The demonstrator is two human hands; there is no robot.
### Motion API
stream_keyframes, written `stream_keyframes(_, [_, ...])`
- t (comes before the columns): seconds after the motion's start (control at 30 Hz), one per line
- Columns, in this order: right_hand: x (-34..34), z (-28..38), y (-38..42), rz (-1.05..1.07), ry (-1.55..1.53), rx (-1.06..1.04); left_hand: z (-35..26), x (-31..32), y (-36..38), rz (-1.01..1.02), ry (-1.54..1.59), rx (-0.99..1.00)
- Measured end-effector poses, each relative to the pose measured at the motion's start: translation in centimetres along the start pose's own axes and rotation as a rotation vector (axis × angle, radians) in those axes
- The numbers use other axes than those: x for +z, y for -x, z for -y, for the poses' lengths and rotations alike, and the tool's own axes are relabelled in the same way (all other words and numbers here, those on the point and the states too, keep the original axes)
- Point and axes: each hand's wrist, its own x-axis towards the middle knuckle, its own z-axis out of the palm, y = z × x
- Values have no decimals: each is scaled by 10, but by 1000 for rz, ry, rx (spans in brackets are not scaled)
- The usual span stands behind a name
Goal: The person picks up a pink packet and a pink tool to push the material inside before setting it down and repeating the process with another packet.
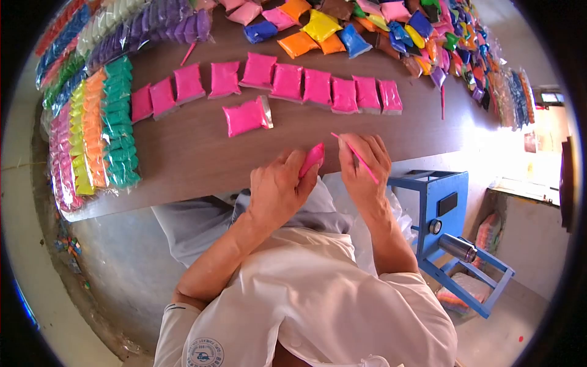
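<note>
In the head view my left hand [278,186] is closed around a small pink packet [313,158], held just off the table's near edge. My right hand [369,168] pinches a thin pink stick [362,161] that slants across its fingers. The hands are a short gap apart, and the stick does not touch the packet. Just beyond them a loose pink packet [244,118] with a silvery end lies flat on the table. Behind it, several similar pink packets [286,82] form a curved row.
Bundles of coloured packets [95,128] line the brown table's [183,159] left side. A mixed heap of packets [416,37] covers the far right, near another pink stick [443,103]. To my right stands a blue stool [431,238] bearing a phone [447,204] and a metal flask [457,247].
</note>
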Motion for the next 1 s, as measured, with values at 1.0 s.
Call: stream_keyframes(1.0, [-2, 13, -8, 52, -289, 140, 17, -24, -10, 296, 388, -146])
